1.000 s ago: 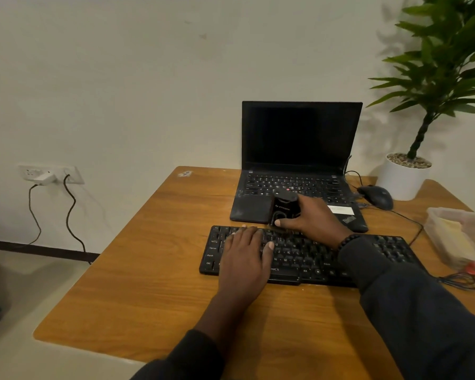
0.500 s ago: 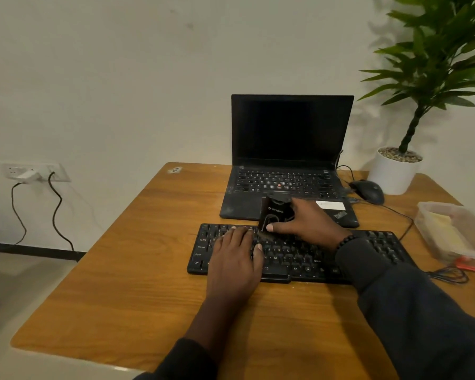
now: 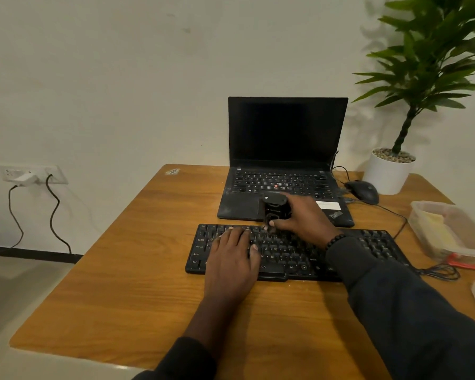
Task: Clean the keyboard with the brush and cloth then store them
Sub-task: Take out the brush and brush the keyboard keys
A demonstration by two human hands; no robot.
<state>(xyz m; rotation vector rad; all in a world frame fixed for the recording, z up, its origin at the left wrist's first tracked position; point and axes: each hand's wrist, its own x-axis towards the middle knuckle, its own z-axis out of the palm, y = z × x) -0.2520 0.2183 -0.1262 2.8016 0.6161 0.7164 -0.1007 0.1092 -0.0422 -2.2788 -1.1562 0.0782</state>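
A plain off-white wall (image 3: 121,78) stands behind a wooden worktop (image 3: 126,283), and a wall socket (image 3: 30,175) with two dark cables hanging from it sits low on that wall at your left. At the far right corner of the worktop stands a potted plant (image 3: 412,91) in a white pot. An open black laptop (image 3: 285,160) with a dark screen sits at the back centre of the worktop. Directly in front of it lies the black keyboard (image 3: 291,252), set lengthwise across your view, with its cable running off to the right.

Your right arm, in a dark sleeve (image 3: 412,319), crosses the right half of the keyboard; a beaded bracelet (image 3: 335,240) circles the wrist. At the right edge of the worktop sits a clear plastic container (image 3: 447,229) holding something pale yellow; whether this is the cloth cannot be told. A red item lies just beside its near corner.

Your left hand (image 3: 231,259) rests flat on the left half of the keyboard, fingers extended and relaxed over the keys, grasping nothing. Your right hand (image 3: 305,218) grasps the brush (image 3: 275,209), a squat black block, with the thumb curled across its near face. The brush stands upright at the keyboard's back edge, its lower end on the top key rows, just in front of the laptop's palm rest. A black mouse (image 3: 364,191) lies to the right of the laptop, between it and the plant pot.
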